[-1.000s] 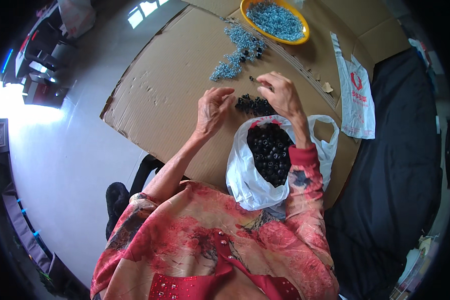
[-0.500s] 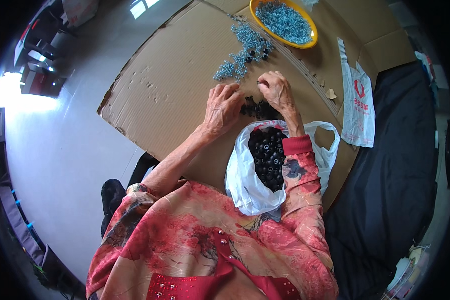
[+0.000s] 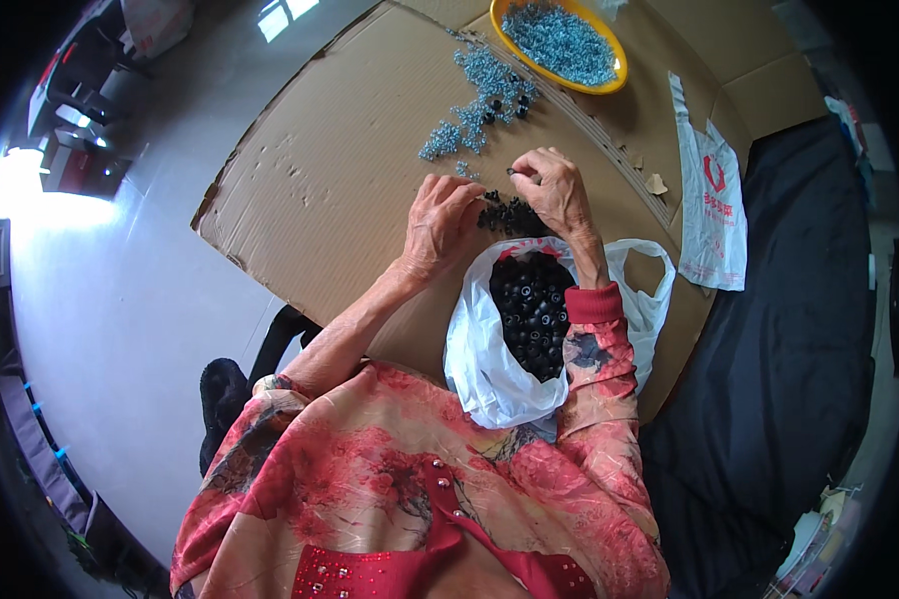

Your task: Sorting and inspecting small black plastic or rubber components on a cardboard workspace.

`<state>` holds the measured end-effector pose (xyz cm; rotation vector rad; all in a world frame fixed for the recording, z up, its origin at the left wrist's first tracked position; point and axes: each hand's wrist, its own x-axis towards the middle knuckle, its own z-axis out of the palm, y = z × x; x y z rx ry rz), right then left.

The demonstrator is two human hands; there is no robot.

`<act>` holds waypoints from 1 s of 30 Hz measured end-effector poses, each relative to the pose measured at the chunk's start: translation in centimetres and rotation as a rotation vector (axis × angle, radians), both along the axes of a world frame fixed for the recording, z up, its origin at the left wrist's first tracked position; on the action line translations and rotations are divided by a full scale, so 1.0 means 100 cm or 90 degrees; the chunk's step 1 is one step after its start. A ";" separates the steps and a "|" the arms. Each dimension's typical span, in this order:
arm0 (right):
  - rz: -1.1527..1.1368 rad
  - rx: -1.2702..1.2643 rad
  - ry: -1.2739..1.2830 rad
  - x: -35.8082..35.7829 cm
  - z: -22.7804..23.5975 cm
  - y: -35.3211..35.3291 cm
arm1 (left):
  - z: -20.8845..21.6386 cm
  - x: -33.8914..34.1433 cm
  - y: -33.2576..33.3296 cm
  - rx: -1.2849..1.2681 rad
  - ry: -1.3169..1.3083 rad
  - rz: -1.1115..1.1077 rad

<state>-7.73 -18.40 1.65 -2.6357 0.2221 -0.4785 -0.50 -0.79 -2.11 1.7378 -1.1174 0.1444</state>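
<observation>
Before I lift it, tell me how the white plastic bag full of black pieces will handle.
The white plastic bag is thin and crumpled, so it will probably sag. It is packed with small black pieces, so likely heavy for its size. Its mouth lies open, so tilting it may spill pieces onto the cardboard.

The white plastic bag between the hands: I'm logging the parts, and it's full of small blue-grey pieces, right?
Not quite. The head view shows the white plastic bag holds small black pieces; the blue-grey pieces fill the yellow bowl farther out.
</observation>
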 end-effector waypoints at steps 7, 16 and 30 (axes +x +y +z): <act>-0.098 0.119 0.002 0.037 -0.012 -0.025 | -0.006 0.000 0.010 -0.021 0.046 -0.005; -0.100 -0.034 -0.017 0.063 -0.033 -0.067 | -0.003 0.001 0.010 -0.006 0.140 -0.026; -0.085 -0.030 -0.019 0.079 -0.021 -0.075 | -0.005 0.002 0.009 -0.021 0.123 -0.033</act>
